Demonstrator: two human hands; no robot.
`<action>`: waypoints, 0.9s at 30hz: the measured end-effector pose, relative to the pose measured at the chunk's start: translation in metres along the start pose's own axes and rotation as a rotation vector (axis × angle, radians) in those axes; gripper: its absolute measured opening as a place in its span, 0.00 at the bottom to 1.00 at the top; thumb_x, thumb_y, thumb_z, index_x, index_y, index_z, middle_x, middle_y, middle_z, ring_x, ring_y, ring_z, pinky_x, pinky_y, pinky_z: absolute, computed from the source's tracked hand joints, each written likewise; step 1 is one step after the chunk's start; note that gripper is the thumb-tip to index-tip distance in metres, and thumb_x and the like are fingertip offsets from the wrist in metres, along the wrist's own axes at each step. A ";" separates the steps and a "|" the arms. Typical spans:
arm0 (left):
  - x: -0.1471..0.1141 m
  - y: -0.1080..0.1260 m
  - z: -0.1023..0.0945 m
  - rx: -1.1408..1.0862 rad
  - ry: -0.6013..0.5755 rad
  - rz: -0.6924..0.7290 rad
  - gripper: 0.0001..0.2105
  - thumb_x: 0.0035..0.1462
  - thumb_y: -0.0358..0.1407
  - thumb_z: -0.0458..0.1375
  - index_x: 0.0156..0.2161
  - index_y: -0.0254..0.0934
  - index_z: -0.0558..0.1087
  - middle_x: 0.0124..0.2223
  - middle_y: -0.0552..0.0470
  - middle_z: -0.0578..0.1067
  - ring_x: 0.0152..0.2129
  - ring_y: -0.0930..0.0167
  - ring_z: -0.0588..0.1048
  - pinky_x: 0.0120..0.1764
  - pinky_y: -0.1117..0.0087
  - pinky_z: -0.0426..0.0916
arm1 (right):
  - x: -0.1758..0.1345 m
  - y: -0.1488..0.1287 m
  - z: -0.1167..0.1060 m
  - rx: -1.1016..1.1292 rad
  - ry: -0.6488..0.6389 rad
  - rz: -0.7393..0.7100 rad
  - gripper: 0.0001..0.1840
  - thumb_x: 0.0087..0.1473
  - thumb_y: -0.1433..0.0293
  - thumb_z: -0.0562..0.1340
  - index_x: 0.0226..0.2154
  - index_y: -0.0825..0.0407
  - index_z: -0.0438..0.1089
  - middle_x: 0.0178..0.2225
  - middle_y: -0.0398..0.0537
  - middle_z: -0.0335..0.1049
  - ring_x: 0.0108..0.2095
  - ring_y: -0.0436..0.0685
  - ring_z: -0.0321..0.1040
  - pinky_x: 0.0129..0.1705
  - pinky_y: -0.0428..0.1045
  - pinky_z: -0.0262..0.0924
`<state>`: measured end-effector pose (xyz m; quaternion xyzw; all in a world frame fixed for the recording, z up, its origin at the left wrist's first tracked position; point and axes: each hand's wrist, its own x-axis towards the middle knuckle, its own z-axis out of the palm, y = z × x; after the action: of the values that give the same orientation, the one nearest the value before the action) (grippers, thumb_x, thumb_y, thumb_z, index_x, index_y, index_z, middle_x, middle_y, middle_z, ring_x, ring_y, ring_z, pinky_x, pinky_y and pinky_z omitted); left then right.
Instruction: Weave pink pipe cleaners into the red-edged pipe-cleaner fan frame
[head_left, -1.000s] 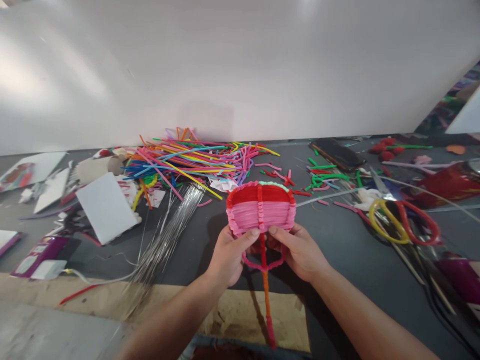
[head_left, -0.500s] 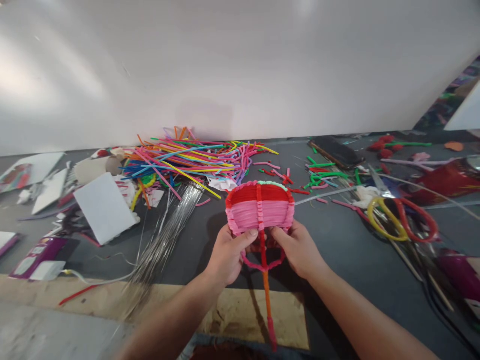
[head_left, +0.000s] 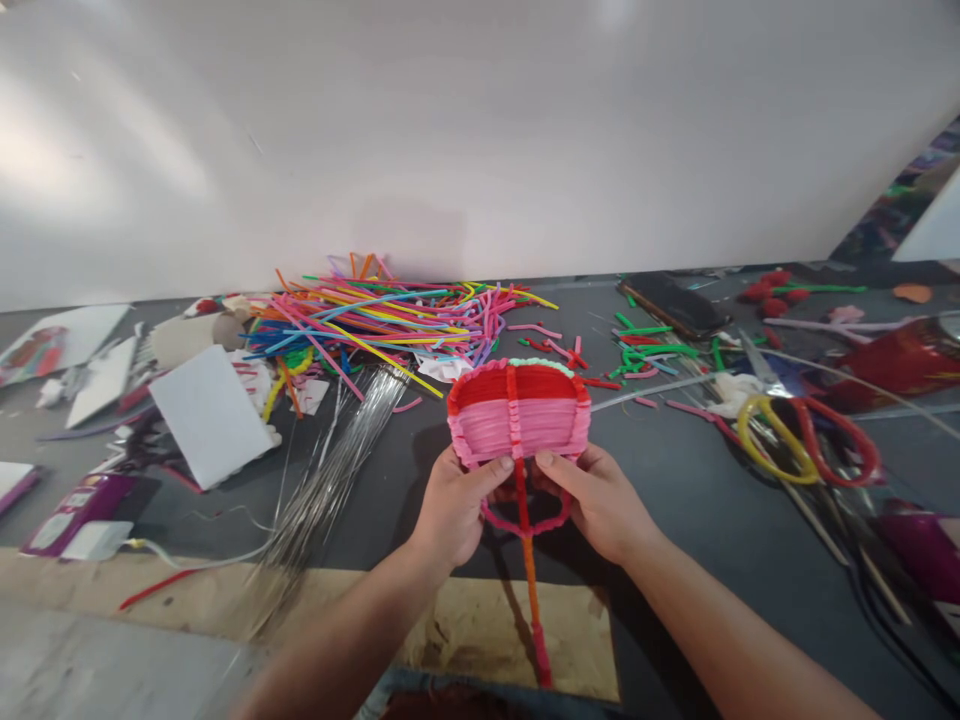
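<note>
The fuzzy paddle (head_left: pixel 551 425) is up in the air, in front of the person, over the near side of the dark table (head_left: pixel 697 520). It has red rows on top, pink rows under them, and a bumpy rim. An open loop (head_left: pixel 502 524) hangs below the rows, and a long stem (head_left: pixel 532 585) goes down the middle.

The left hand (head_left: pixel 454 510) pinches it on one side of the stem, and the right hand (head_left: pixel 611 500) pinches it on the other. Both thumbs press the front, just under the pink rows; the other fingers are mostly hidden behind.

A soft, even pinch seems best, since a hard squeeze could bend the loop or push the rows apart. Pressing near the stem looks wise, as that part seems strongest.

Farther out, a big pile of fuzzy sticks (head_left: pixel 375 320) and a bunch of thin wires (head_left: pixel 349 460) lie on one side. Scissors (head_left: pixel 806 430) lie on the other, well apart from both hands.
</note>
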<state>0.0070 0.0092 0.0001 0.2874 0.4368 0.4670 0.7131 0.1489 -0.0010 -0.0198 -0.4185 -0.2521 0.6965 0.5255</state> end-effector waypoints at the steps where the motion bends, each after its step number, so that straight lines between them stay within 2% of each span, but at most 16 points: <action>1: 0.000 0.000 0.000 -0.005 0.006 -0.002 0.11 0.45 0.31 0.65 0.37 0.32 0.73 0.30 0.49 0.78 0.23 0.71 0.76 0.27 0.71 0.72 | 0.000 0.001 -0.001 0.003 0.005 -0.003 0.12 0.41 0.62 0.69 0.27 0.52 0.73 0.26 0.45 0.73 0.26 0.51 0.66 0.33 0.49 0.61; 6: 0.001 0.000 0.000 -0.019 0.005 0.006 0.12 0.44 0.30 0.65 0.37 0.31 0.73 0.31 0.48 0.78 0.25 0.70 0.76 0.30 0.68 0.73 | 0.001 0.001 -0.003 -0.008 0.034 -0.019 0.13 0.42 0.59 0.68 0.24 0.52 0.72 0.22 0.43 0.70 0.23 0.50 0.62 0.28 0.47 0.57; 11: 0.000 0.005 0.001 -0.066 0.018 -0.020 0.12 0.42 0.29 0.65 0.36 0.31 0.74 0.30 0.49 0.78 0.25 0.70 0.76 0.30 0.68 0.73 | 0.001 -0.003 -0.005 -0.022 -0.024 -0.031 0.13 0.45 0.57 0.65 0.24 0.50 0.71 0.22 0.43 0.69 0.24 0.50 0.62 0.29 0.46 0.57; 15: 0.000 0.007 0.000 -0.069 0.062 -0.020 0.10 0.42 0.30 0.66 0.32 0.31 0.73 0.27 0.50 0.77 0.21 0.72 0.75 0.27 0.71 0.72 | 0.001 -0.010 -0.009 -0.121 -0.046 -0.118 0.13 0.49 0.56 0.61 0.27 0.49 0.70 0.26 0.44 0.69 0.26 0.51 0.61 0.31 0.47 0.57; 19: 0.001 0.007 -0.002 -0.030 0.034 0.052 0.10 0.43 0.30 0.65 0.35 0.32 0.74 0.28 0.50 0.78 0.23 0.72 0.75 0.29 0.71 0.72 | 0.003 -0.011 -0.013 -0.277 0.020 -0.190 0.10 0.47 0.61 0.65 0.30 0.50 0.70 0.25 0.42 0.67 0.27 0.49 0.61 0.33 0.45 0.57; 23: 0.001 0.005 -0.002 -0.005 0.030 0.103 0.10 0.44 0.29 0.65 0.35 0.32 0.75 0.30 0.50 0.78 0.25 0.73 0.76 0.33 0.73 0.72 | 0.003 -0.013 -0.013 -0.403 0.080 -0.179 0.12 0.45 0.60 0.65 0.29 0.52 0.71 0.24 0.42 0.67 0.26 0.50 0.60 0.30 0.46 0.56; 27: 0.000 0.003 -0.002 0.024 -0.001 0.111 0.11 0.46 0.30 0.64 0.38 0.33 0.75 0.33 0.49 0.79 0.29 0.70 0.77 0.37 0.68 0.71 | 0.000 -0.020 -0.006 -0.463 0.098 -0.177 0.11 0.45 0.60 0.63 0.25 0.52 0.70 0.22 0.42 0.66 0.25 0.50 0.59 0.29 0.46 0.56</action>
<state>0.0040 0.0104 0.0021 0.3201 0.4255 0.5004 0.6827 0.1640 0.0052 -0.0074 -0.5372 -0.4149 0.5505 0.4861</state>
